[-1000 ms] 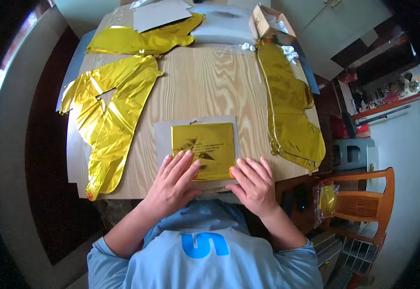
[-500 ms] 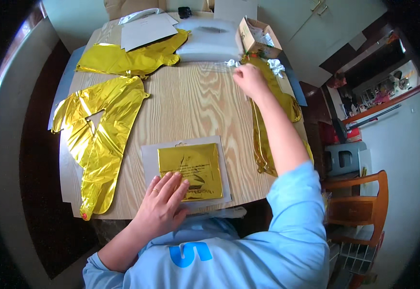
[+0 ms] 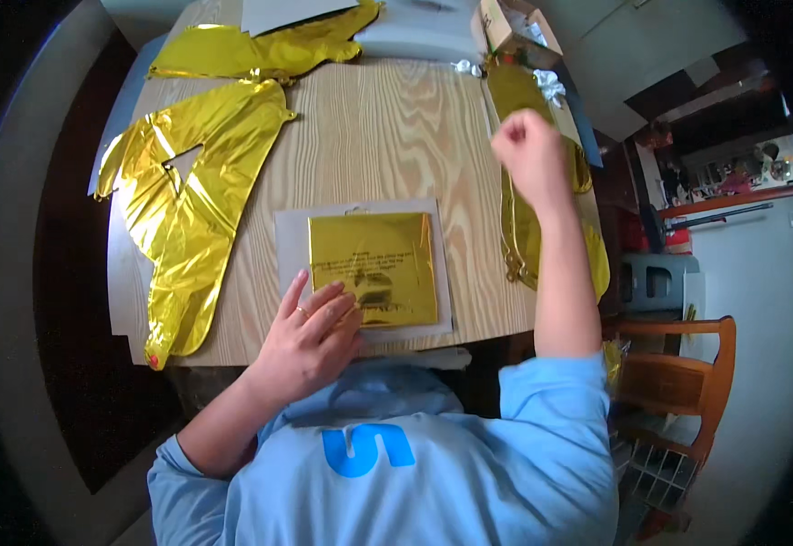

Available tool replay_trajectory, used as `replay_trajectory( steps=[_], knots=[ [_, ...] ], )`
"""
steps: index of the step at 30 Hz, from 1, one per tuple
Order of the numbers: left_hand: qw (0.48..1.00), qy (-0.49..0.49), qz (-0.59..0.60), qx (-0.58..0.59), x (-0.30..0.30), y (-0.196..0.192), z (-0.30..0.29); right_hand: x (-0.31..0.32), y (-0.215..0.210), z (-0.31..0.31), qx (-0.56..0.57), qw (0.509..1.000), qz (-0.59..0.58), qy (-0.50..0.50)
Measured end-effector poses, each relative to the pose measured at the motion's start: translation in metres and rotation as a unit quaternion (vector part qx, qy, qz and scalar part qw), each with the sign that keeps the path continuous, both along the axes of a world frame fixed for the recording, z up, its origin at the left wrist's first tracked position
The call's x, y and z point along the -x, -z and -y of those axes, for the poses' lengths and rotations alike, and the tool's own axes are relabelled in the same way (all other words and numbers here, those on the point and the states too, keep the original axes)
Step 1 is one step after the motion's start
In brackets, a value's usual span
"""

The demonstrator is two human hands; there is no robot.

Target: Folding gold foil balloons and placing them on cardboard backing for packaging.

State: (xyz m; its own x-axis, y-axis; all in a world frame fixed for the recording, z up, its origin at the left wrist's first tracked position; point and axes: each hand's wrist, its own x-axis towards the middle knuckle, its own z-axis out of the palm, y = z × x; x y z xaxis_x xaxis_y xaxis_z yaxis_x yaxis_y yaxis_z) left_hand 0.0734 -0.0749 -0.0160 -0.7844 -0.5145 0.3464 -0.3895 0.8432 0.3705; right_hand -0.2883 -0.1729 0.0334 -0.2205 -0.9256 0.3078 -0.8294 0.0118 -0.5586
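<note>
Folded gold foil balloon (image 3: 373, 268), square and flat inside a clear sleeve with a pale backing, is found lying at the near edge of the bench (image 3: 387, 136), directly in front of the person. It is pinned by the left hand (image 3: 310, 341), whose fingers (image 3: 328, 305) are spread flat on the packet's lower left corner, pressing rather than gripping. The right hand (image 3: 528, 155) is raised above the right side of the bench, its fingers curled into a closed fist; whether anything is held inside cannot be told. The step in hand is judged to be the steadying of the packet while the other hand is brought back from the far side. The next move is judged to call for a pinch at the sleeve's open edge, with the left hand kept firm so that the slippery foil is not dragged. The bench is of light wood grain. A large unfolded gold foil balloon (image 3: 187, 209) is laid out on its left part, a second (image 3: 251, 50) at the far left, and a third long one (image 3: 524, 227) along the right edge beneath the raised arm. An open cardboard box (image 3: 510, 23) and white ribbon (image 3: 551, 86) are noted at the far right corner. A wooden chair (image 3: 687, 382) stands to the right on a dark floor.
</note>
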Motion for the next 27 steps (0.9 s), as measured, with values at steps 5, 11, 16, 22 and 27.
replay_trajectory(
  steps=[5, 11, 16, 22, 27],
  knots=[
    [0.999, 0.018, -0.050, -0.008, 0.005, 0.000, -0.004, -0.064, -0.016, -0.155, -0.084, 0.986, 0.115, -0.091],
    [0.997, 0.025, -0.063, 0.040, 0.001, 0.016, -0.004, -0.103, 0.009, -0.229, -0.005, 0.985, -0.017, -0.171],
    [0.996, -0.001, -0.084, -0.009, 0.009, 0.009, -0.010, -0.122, 0.029, -0.242, 0.039, 0.985, -0.087, -0.147],
    [0.996, -0.012, -0.087, 0.016, 0.010, 0.019, -0.008, -0.128, 0.037, -0.247, 0.061, 0.988, -0.105, -0.101],
    [0.996, -0.033, -0.086, -0.015, 0.012, 0.007, -0.017, -0.133, 0.038, -0.246, 0.046, 0.988, -0.108, -0.100]
  ],
)
